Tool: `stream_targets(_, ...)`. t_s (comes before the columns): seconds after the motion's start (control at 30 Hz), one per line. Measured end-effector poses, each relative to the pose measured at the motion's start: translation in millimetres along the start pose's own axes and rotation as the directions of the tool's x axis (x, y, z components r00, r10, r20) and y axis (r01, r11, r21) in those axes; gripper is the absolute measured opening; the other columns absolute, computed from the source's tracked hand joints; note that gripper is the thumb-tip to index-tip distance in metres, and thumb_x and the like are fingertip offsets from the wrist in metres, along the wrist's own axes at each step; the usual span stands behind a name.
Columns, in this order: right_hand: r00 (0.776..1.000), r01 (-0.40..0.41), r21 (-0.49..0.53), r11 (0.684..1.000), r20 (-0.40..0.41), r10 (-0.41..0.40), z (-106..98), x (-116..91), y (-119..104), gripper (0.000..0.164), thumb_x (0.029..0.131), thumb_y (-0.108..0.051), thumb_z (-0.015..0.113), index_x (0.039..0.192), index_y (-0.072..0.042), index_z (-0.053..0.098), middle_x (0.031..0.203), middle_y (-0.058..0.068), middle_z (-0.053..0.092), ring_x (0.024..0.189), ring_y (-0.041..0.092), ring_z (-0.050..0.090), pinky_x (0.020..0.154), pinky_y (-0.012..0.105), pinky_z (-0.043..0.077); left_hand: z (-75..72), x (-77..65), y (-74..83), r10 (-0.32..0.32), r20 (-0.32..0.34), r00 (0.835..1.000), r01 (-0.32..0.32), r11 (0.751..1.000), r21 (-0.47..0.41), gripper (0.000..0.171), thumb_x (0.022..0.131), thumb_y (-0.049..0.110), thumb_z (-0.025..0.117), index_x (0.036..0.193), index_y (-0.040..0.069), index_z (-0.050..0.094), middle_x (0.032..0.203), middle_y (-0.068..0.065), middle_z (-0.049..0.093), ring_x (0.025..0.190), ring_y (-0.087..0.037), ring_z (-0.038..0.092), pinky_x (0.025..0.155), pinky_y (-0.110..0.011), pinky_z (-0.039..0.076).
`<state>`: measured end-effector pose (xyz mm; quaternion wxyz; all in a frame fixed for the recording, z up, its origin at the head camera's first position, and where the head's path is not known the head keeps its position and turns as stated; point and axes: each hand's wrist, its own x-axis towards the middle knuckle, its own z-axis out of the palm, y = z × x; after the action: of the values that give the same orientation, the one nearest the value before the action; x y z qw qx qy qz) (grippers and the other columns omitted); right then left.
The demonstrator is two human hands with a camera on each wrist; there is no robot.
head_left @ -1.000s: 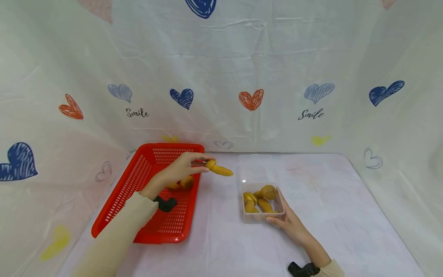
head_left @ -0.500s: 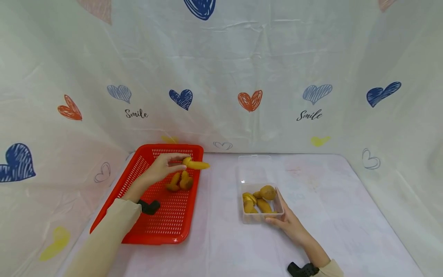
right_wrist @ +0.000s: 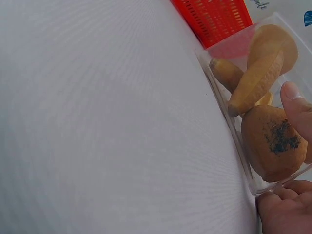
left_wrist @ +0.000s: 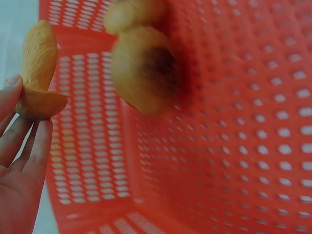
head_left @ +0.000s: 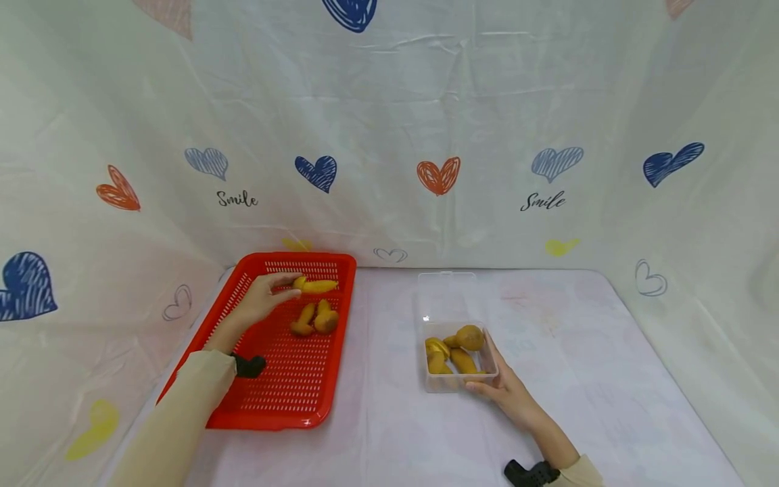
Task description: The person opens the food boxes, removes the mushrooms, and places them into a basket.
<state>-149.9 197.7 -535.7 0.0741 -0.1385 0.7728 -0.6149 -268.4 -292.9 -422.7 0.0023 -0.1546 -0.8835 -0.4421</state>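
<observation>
My left hand [head_left: 264, 297] pinches a yellow-brown mushroom [head_left: 319, 287] by its cap, over the far part of the red basket [head_left: 274, 385]. In the left wrist view, thumb and fingertips grip the cap while the stem [left_wrist: 39, 56] points away. Two more mushrooms [head_left: 326, 320] lie inside the basket, nearer the person than the held one. On the right, my right hand [head_left: 508, 392] holds a clear plastic box [head_left: 447, 384] at its near right corner. Several mushrooms [right_wrist: 273, 141] fill the box, one with a dark patch on its cap.
The box's clear lid [head_left: 448, 294] lies folded back behind it. A white cloth with printed hearts [head_left: 438, 176] hangs as a wall behind the white table [head_left: 578, 352]. White tabletop separates basket and box.
My left hand has moved left with the mushroom, from beyond the basket's right rim to over its inside. The two mushrooms in the basket have come into fuller view. The right hand stays put.
</observation>
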Motion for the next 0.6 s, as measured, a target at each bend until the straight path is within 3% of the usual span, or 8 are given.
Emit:
stream_targets(0.43,1.000,-0.013,0.063,0.998,0.014,0.013,1,-1,1,0.103,0.094,-0.011,0.071,0.160,-0.031,-0.006,0.165,0.009,-0.016,0.147,0.044,-0.003,0.092,0.019,0.047,-0.4,-3.7,-32.8,-0.044,-0.048,0.998,0.048,0.996,0.081,0.041,0.099,0.006,0.061,0.135,-0.011,0.054,0.134,-0.031,0.055,0.123,-0.045,0.053,0.099,-0.056,0.046)
stream_targets(0.6,1.000,-0.010,0.044,0.999,0.000,0.010,0,-1,0,0.103,0.093,-0.011,0.072,0.161,-0.030,-0.004,0.165,0.009,-0.015,0.144,0.042,0.005,0.081,0.021,0.050,0.5,-2.3,-38.8,-0.044,-0.054,0.998,0.050,0.993,0.110,0.041,0.098,0.005,0.062,0.135,-0.012,0.053,0.133,-0.031,0.055,0.121,-0.046,0.054,0.098,-0.057,0.046)
